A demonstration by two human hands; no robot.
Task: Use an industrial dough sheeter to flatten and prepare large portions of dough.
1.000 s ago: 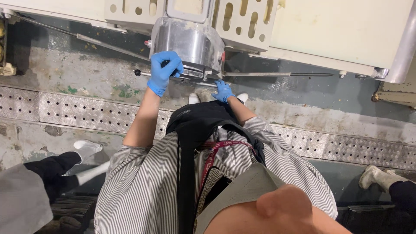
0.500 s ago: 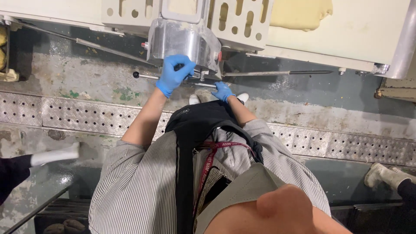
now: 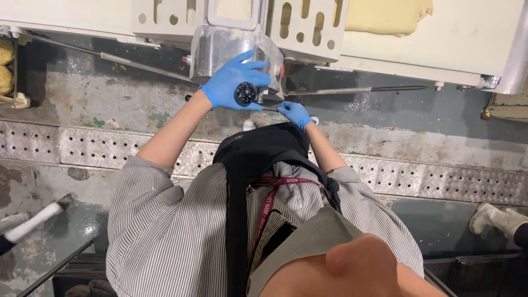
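Floor (image 3: 110,104): grey concrete, worn and stained, green flecks, pale dust under the machine. A band of perforated and diamond-tread metal plates (image 3: 429,179) runs across it left to right.

Machine (image 3: 473,38): cream-painted panels along the top, flat belt surface on the right with a sheet of yellowish dough (image 3: 385,14) lying on it. Slotted cream guards (image 3: 308,25) sit either side of the centre. Rounded metal tube at the far right edge.

Below the guards we see a curved shiny steel housing (image 3: 220,49), smooth and reflective. Thin steel rods (image 3: 357,89) stick out sideways from it, one angled at the left, one level at the right with a dark end.

We wear a grey striped shirt, black apron and a maroon lanyard; these block the floor straight below us.

Left hand (image 3: 234,85), blue glove: fingers spread over the front of the housing, palm cupped against a round black knob (image 3: 245,93), grip loosely around it, not fully closed.

Right hand (image 3: 296,113), blue glove: lower, just right of the knob, grip pinched together on a small metal part we cannot make out.

Edges: white boot (image 3: 495,217) of another person at the right, white-handled tool (image 3: 33,223) at the left, two dough rounds (image 3: 5,63) on a tray at the far left.
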